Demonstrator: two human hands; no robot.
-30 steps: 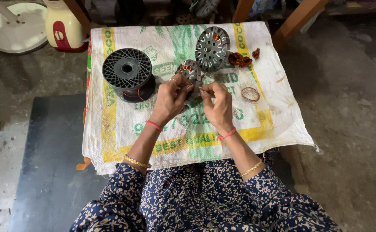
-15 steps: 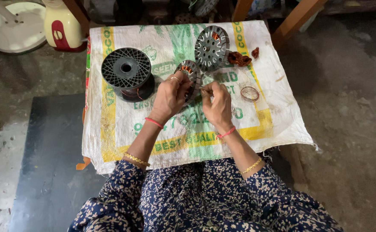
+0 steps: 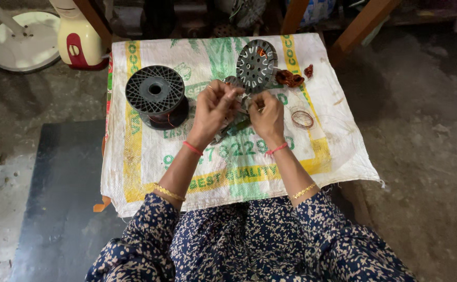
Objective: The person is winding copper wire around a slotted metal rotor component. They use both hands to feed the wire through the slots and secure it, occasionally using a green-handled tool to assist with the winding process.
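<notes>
My left hand (image 3: 214, 107) and my right hand (image 3: 266, 116) meet over a small round slotted metal motor core (image 3: 233, 82), which my fingers mostly hide. Both hands grip it or the thin copper wire on it; I cannot tell which fingers hold what. A dark tool (image 3: 232, 129) pokes out below the hands. A second, larger slotted metal core (image 3: 256, 63) lies just beyond my fingers. Left of my left hand stands a black plastic spool (image 3: 155, 95) with copper wire wound on it.
Everything lies on a white woven sack (image 3: 223, 167) with green and yellow print. A small copper wire ring (image 3: 302, 119) and copper scraps (image 3: 290, 78) lie right of my hands. A white fan base (image 3: 22, 42) and a cream appliance (image 3: 79, 39) stand at the far left.
Both hands have stayed together at the small core, with only slight shifts of the fingers. The spool, large core and wire ring have not moved.
</notes>
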